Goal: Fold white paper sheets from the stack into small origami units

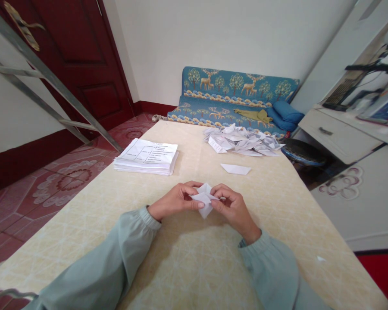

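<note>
Between both hands is a small piece of folded white paper (205,199) with pointed corners, held just above the table. My left hand (181,198) pinches its left side, thumb in front and fingers behind. On the right side, my right hand (232,206) grips it between thumb and fingers. Just beyond the hands lies a flat folded paper piece (236,169), long and pointed at its ends. Farther back is a heap of folded white papers (242,141). A stack of printed sheets (147,157) rests at the back left.
The table (197,267) has a pale yellow patterned cover. Behind it stands a blue sofa (226,101) with deer prints. A metal ladder-like frame (64,94) leans at the left near a dark red door (80,51). White drawers (336,133) and a round stool (302,151) are at right.
</note>
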Demonstrator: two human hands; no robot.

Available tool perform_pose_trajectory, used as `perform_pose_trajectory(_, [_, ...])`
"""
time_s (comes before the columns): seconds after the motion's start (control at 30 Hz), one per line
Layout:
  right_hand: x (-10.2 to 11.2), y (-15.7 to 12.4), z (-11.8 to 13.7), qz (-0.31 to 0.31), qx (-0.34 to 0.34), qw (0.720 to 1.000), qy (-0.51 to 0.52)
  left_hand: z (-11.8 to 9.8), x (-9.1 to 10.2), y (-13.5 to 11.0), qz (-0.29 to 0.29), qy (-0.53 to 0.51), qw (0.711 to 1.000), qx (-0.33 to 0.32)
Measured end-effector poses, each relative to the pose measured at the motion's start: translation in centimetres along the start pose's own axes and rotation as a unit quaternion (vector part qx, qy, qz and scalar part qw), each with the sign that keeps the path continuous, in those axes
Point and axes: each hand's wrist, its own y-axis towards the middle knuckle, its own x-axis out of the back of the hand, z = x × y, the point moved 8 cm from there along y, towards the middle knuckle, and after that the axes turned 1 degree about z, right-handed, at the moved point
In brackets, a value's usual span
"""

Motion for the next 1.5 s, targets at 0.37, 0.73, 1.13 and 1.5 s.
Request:
perform_pose_trajectory(0.37, [0.5,-0.3,-0.7,-0.070,-0.015,0.997,-0.025,-1.0,0.9,-0.6,-0.186,0.121,0.973,-0.057])
perform_pose_trajectory(0.73, [0.6,-0.9,-0.4,-0.157,-0.014,0.987,0.015,0.0,0.5,-1.0,-0.231,0.152,0.961,-0.012])
perform_pose_trajectory(1.13, [0.9,-1.1,-0.5,-0.177,-0.036,0.983,0.030,2.0,0.5,-0.8,-0.237,-0.032,0.970,0.045])
perform_pose_trajectory(1.5, [1.1,-1.3,-2.6,-0.189,-0.096,0.970,0.117,1.9,-0.1,-0.6,-0.218,-0.082,0.971,0.043])
